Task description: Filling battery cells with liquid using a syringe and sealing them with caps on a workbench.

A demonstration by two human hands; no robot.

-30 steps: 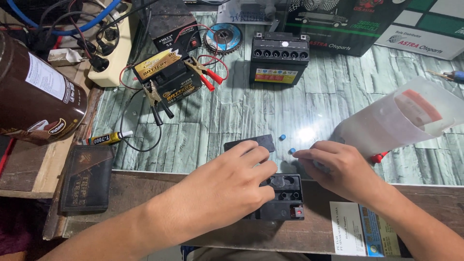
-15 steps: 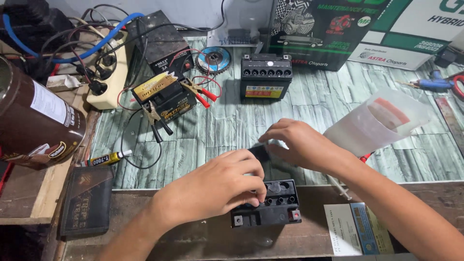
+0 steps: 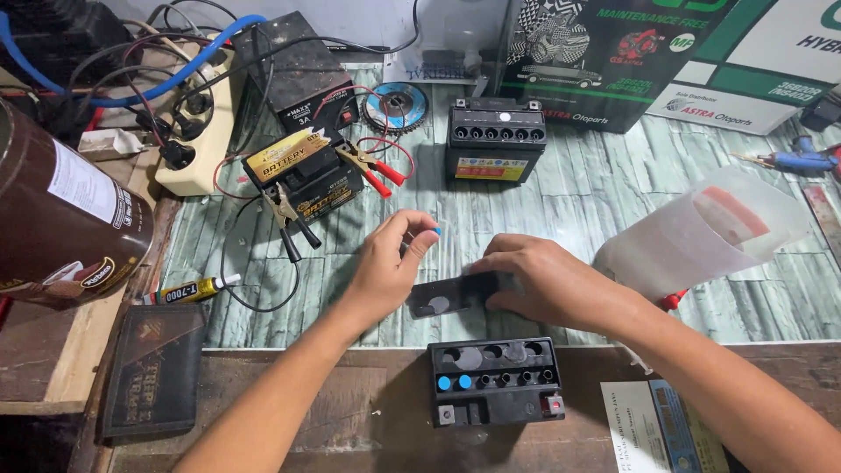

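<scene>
The left hand [image 3: 390, 263] is lifted off the small black open-topped battery [image 3: 495, 381], which is now left uncovered near the bench edge. A small blue cap [image 3: 436, 230] is now pinched between its fingertips. The right hand [image 3: 543, 280] is moved onto the flat black strip [image 3: 447, 298], which is pressed down on the bench behind the battery.

Bright, even light from above; pale sheen on the counter [image 3: 561, 210] just behind the open-topped battery [image 3: 495, 381], which throws a dark shadow forward onto the wooden edge. Soft shadows under both forearms beside that battery. Focus mostly sharp; wide-angle bending at the corners, brown can [image 3: 61, 219] far left of the battery slightly soft.
</scene>
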